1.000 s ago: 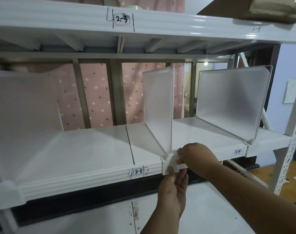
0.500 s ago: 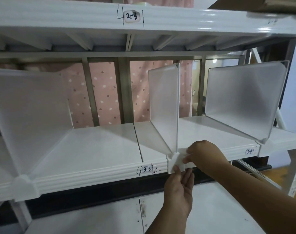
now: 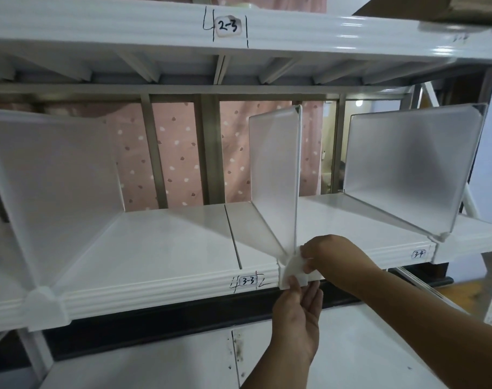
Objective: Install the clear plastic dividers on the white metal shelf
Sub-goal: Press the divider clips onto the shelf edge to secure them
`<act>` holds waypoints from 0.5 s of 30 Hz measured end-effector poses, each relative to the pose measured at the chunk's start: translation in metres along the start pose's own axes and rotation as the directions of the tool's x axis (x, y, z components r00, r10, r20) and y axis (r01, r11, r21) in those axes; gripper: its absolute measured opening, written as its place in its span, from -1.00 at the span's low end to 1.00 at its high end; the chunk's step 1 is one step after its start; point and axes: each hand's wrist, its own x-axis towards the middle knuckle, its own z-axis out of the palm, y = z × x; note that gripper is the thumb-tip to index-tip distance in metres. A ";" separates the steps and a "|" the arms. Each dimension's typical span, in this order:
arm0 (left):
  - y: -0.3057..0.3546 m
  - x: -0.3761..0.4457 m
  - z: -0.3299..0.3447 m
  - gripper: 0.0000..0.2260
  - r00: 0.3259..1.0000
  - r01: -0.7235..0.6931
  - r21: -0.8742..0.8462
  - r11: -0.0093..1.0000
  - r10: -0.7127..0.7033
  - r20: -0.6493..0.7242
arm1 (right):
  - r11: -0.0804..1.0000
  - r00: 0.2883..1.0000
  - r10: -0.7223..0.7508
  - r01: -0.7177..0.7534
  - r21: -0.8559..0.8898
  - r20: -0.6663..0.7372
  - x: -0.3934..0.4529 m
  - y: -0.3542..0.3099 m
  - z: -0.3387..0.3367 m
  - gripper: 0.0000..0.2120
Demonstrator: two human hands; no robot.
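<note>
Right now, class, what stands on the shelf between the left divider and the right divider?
In the head view, the middle divider stands between the left divider and the right divider; both hands work at its front clip.

Both hands [image 3: 327, 255] – pinching middle divider's [image 3: 274, 178] foot, shelf [image 3: 160, 245] edge

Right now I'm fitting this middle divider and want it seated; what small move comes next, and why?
Probably press the clip down onto the shelf lip: both the left hand and right hand grip it, and the middle divider already stands upright.
</note>
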 end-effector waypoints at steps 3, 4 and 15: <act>0.002 0.000 -0.002 -0.70 1.000 -0.010 -0.001 1.000 0.010 0.005 | 0.999 0.999 -0.041 0.040 -0.018 -0.019 0.000 -0.001 0.000 -0.87; 0.003 0.000 -0.002 -0.71 1.000 -0.012 0.002 1.000 0.012 0.005 | 0.998 0.998 -0.052 0.052 -0.020 -0.023 0.001 -0.001 0.000 -0.87; 0.010 -0.006 -0.006 -0.69 1.000 -0.025 0.001 1.000 0.025 -0.016 | 0.996 0.994 -0.087 0.086 -0.021 -0.064 0.002 -0.008 0.003 -0.90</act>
